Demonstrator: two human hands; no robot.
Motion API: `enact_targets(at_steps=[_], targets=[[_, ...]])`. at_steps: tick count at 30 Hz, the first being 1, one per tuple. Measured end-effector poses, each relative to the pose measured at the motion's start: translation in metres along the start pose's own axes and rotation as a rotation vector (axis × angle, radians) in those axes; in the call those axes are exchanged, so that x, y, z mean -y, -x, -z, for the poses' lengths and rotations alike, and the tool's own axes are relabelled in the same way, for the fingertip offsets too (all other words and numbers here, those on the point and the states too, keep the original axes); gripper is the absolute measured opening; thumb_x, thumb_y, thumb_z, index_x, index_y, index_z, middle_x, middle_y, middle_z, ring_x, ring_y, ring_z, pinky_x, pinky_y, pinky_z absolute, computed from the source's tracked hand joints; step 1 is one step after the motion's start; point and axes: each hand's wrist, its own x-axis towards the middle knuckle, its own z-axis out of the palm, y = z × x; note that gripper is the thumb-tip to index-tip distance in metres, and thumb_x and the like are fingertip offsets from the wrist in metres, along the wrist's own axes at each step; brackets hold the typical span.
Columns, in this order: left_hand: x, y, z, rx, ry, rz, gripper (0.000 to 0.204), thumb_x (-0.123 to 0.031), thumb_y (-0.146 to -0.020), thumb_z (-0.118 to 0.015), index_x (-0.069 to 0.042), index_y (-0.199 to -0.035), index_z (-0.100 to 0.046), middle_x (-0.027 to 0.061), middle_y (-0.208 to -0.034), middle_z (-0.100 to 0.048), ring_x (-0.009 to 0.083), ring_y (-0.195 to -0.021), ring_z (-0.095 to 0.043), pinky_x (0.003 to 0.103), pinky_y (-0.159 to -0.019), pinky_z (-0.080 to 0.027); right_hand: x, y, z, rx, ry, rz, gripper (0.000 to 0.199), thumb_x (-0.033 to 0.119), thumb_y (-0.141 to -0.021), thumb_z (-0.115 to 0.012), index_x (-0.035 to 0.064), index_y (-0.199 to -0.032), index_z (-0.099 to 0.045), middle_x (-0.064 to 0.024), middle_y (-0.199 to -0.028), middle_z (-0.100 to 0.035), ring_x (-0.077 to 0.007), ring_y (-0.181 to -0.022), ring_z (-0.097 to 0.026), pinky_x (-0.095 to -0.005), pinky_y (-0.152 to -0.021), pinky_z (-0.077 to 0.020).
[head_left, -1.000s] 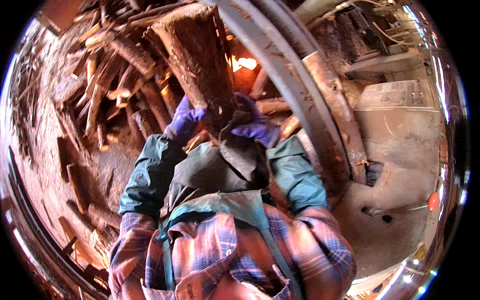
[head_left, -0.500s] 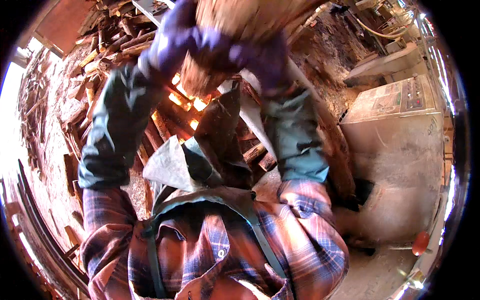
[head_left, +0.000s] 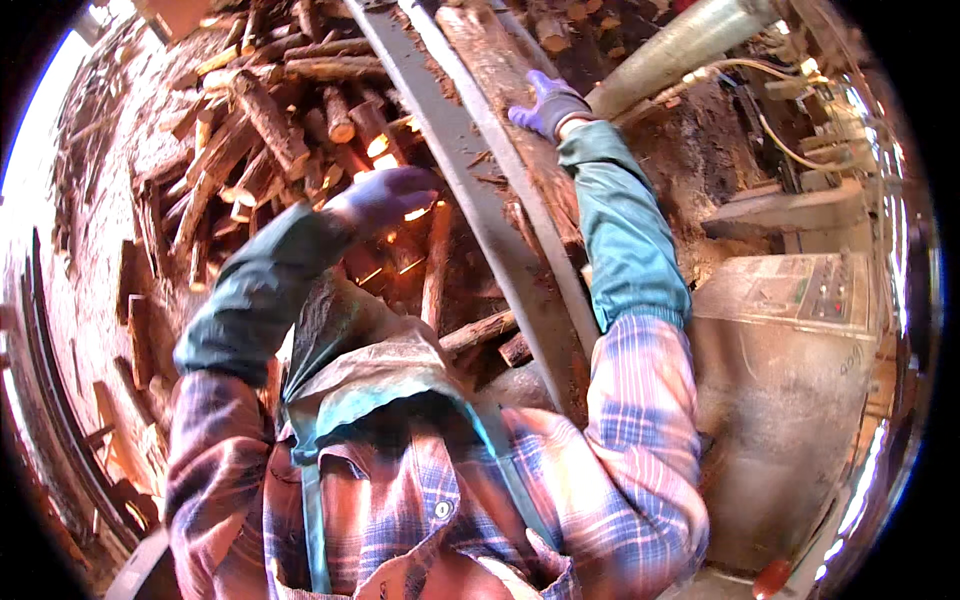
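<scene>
My right hand (head_left: pixel 550 105), in a purple glove with a dark cuff, reaches far out with its fingers spread. It rests against a long bark-covered log (head_left: pixel 515 110) lying along a metal rail channel (head_left: pixel 480 215). My left hand (head_left: pixel 385 197), also gloved in purple, hangs over the wood pile left of the channel. Its fingers are slightly blurred but look stretched out, and nothing shows in them. Beneath it are cut logs (head_left: pixel 268 120) and bright sunlit patches.
A dusty metal cabinet (head_left: pixel 780 400) with a control panel (head_left: pixel 830 290) stands close on my right. A thick pale pipe (head_left: pixel 690 55) and a hose (head_left: pixel 775 135) are at the far right. Wood debris (head_left: pixel 95 260) covers the ground at left.
Both hands were together on a thick piece of wood raised before me; now they are apart. My right hand has moved out to the log on the channel, my left hand lower.
</scene>
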Motion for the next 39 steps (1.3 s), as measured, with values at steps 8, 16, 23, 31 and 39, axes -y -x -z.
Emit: enact_targets(at_steps=[8, 16, 23, 31, 39], targets=[[0.277, 0.329, -0.022, -0.863, -0.022, 0.957, 0.031, -0.017, -0.088, -0.061, 0.001, -0.113, -0.063, 0.0097, -0.104, -0.068, 0.0176, -0.092, -0.063, 0.032, -0.086, -0.049, -0.047, 0.041, -0.058, -0.308, -0.307, 0.228, 0.077, 0.039, -0.077, -0.079, 0.0051, -0.137, -0.047, -0.0214, -0.132, -0.053, -0.0348, -0.122, -0.051, -0.0453, -0.104, -0.04], [0.314, 0.361, -0.249, -1.003, 0.791, 1.288, 0.028, -0.017, -0.088, -0.061, 0.001, -0.11, -0.063, 0.0107, -0.101, -0.068, 0.0189, -0.09, -0.063, 0.033, -0.083, -0.049, -0.041, 0.064, -0.051, -0.152, -0.509, 0.095, 0.072, 0.021, -0.077, -0.082, 0.0043, -0.137, -0.046, -0.0127, -0.13, -0.051, -0.025, -0.116, -0.05, -0.0397, -0.102, -0.0409], [0.299, 0.356, -0.28, -1.155, 0.935, 1.263, 0.026, -0.017, -0.088, -0.061, 0.001, -0.107, -0.063, 0.0116, -0.098, -0.068, 0.02, -0.087, -0.063, 0.034, -0.081, -0.049, -0.061, 0.103, -0.057, 0.015, -0.735, -0.007, 0.071, 0.018, -0.082, -0.076, 0.0026, -0.141, -0.04, -0.0148, -0.139, -0.045, -0.0275, -0.123, -0.046, -0.0412, -0.106, -0.0371], [0.306, 0.351, -0.27, -1.2, 0.955, 1.227, 0.024, -0.016, -0.088, -0.061, 0.001, -0.104, -0.064, 0.0126, -0.095, -0.067, 0.0213, -0.085, -0.064, 0.035, -0.078, -0.049, -0.065, 0.142, -0.053, -0.108, -0.508, -0.039, 0.071, 0.014, -0.082, -0.076, 0.007, -0.142, -0.04, -0.0131, -0.14, -0.045, -0.0271, -0.12, -0.048, -0.0409, -0.105, -0.0395], [0.315, 0.345, -0.238, -1.153, 0.916, 1.228, 0.022, -0.016, -0.088, -0.06, 0.001, -0.101, -0.064, 0.0136, -0.092, -0.067, 0.0225, -0.082, -0.064, 0.036, -0.075, -0.05, -0.044, 0.181, -0.049, -0.169, -0.579, -0.137, 0.074, 0.01, -0.077, -0.078, 0.0034, -0.141, -0.042, -0.0139, -0.141, -0.045, -0.028, -0.126, -0.043, -0.0402, -0.11, -0.0312]])
